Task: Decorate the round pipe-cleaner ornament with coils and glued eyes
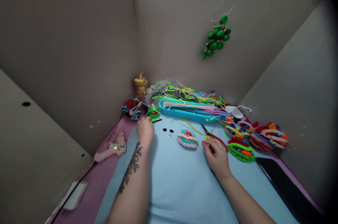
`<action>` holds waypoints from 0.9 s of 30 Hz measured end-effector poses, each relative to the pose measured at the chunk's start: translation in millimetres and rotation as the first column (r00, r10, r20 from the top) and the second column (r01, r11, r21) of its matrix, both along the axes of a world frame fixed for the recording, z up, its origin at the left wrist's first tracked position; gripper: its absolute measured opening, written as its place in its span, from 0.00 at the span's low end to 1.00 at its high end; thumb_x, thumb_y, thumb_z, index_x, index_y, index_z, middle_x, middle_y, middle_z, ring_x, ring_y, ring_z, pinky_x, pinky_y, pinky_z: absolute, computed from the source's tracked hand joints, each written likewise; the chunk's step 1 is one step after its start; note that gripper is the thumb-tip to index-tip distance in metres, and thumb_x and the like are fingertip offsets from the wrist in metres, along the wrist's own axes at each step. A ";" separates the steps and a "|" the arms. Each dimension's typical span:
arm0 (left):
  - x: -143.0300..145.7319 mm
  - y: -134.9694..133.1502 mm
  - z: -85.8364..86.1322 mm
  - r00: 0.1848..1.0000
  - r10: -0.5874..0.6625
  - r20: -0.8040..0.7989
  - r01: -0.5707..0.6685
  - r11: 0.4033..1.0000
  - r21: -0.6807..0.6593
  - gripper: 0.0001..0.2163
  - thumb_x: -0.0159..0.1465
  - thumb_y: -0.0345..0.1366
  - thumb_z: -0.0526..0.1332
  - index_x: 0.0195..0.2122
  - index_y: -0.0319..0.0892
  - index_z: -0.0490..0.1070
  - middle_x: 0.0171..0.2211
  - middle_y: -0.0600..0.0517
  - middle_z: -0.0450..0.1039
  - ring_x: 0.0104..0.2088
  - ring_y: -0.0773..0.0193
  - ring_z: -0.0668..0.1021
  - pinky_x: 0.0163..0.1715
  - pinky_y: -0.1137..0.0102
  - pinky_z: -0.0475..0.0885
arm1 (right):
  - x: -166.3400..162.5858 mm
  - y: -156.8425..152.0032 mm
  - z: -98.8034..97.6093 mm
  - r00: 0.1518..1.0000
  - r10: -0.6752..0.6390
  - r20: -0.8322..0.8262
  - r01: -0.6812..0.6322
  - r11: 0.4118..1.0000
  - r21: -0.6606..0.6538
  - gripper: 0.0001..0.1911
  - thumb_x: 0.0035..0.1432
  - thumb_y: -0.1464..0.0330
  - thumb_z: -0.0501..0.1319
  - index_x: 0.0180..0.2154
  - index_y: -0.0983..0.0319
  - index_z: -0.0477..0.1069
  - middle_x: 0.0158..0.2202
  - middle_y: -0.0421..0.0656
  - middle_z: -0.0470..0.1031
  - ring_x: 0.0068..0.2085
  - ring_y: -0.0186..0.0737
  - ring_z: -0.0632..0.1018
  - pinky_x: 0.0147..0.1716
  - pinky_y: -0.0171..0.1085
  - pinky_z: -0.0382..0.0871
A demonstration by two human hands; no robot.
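My left hand reaches toward the far left of the blue mat, fingers curled close to a small dark bowl of beads and bits and a green pipe-cleaner piece. Whether it grips anything is hidden. My right hand rests on the mat, fingers pinched on a small yellow piece at the end of a red pipe cleaner. Between the hands lies a round pink, teal and cream woven piece, with two black dots beside it.
A teal tray of coloured pipe cleaners stands at the back. Several finished woven pieces lie at the right. A pink glue gun rests at the left, a black phone at the right. Grey partition walls enclose the desk; a green ornament hangs above.
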State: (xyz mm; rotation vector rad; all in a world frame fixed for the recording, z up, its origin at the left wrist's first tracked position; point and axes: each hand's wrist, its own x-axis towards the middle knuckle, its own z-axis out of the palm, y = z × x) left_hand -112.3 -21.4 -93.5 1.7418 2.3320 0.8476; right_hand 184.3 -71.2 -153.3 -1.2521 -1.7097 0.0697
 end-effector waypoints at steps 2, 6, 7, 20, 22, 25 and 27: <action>18.2 -2.0 -0.4 0.997 -0.073 0.018 0.072 0.996 0.046 0.18 0.56 0.21 0.53 0.44 0.38 0.75 0.43 0.41 0.75 0.46 0.51 0.73 0.46 0.61 0.67 | 3.2 -0.7 -0.9 0.999 0.018 0.032 -0.018 1.000 0.007 0.08 0.60 0.65 0.57 0.32 0.61 0.73 0.34 0.47 0.74 0.37 0.44 0.76 0.34 0.40 0.71; 64.0 -16.1 0.4 0.947 -0.320 0.041 0.314 0.942 0.116 0.18 0.57 0.21 0.53 0.45 0.41 0.74 0.43 0.46 0.74 0.46 0.57 0.73 0.47 0.65 0.67 | 11.0 -3.8 -2.4 0.995 0.060 0.080 -0.059 0.998 -0.014 0.07 0.60 0.66 0.58 0.33 0.60 0.73 0.35 0.46 0.74 0.37 0.43 0.77 0.35 0.40 0.72; 75.6 -21.2 -0.3 0.916 -0.399 0.040 0.392 0.912 0.125 0.17 0.57 0.21 0.54 0.44 0.43 0.74 0.42 0.48 0.75 0.45 0.59 0.73 0.47 0.66 0.67 | 12.8 -4.5 -2.9 0.995 0.052 0.082 -0.050 0.998 -0.023 0.07 0.60 0.66 0.58 0.33 0.60 0.73 0.35 0.46 0.74 0.37 0.43 0.77 0.35 0.40 0.72; 104.6 -55.5 7.3 0.591 -0.801 0.091 0.785 0.598 0.162 0.18 0.56 0.22 0.56 0.45 0.44 0.72 0.45 0.48 0.73 0.45 0.58 0.73 0.48 0.62 0.68 | 17.0 -4.2 -0.4 0.991 0.012 0.136 -0.002 0.997 -0.076 0.09 0.61 0.63 0.56 0.32 0.59 0.73 0.33 0.45 0.74 0.34 0.41 0.77 0.33 0.38 0.73; 88.4 -52.7 9.1 0.643 -0.759 0.100 0.750 0.651 0.117 0.18 0.57 0.22 0.56 0.46 0.46 0.73 0.45 0.49 0.73 0.45 0.58 0.74 0.47 0.63 0.69 | 15.5 -5.0 -2.2 0.988 0.009 0.154 0.001 0.998 -0.063 0.10 0.61 0.63 0.56 0.33 0.59 0.73 0.33 0.45 0.74 0.35 0.42 0.78 0.33 0.38 0.73; 54.0 -41.9 14.0 0.771 -0.632 0.076 0.635 0.772 -0.017 0.17 0.59 0.22 0.54 0.45 0.45 0.74 0.44 0.48 0.74 0.44 0.60 0.75 0.45 0.66 0.71 | 13.3 -6.9 -5.7 0.986 0.005 0.166 0.001 0.999 -0.037 0.09 0.61 0.63 0.56 0.34 0.59 0.73 0.34 0.45 0.75 0.35 0.42 0.78 0.34 0.39 0.73; 24.4 -29.5 20.7 0.887 -0.459 0.048 0.462 0.881 -0.102 0.13 0.61 0.26 0.56 0.43 0.45 0.75 0.44 0.50 0.75 0.43 0.63 0.76 0.45 0.70 0.71 | 10.9 -8.7 -6.2 0.986 0.015 0.167 -0.010 1.000 -0.029 0.08 0.61 0.64 0.56 0.34 0.59 0.72 0.34 0.45 0.75 0.35 0.42 0.78 0.34 0.39 0.74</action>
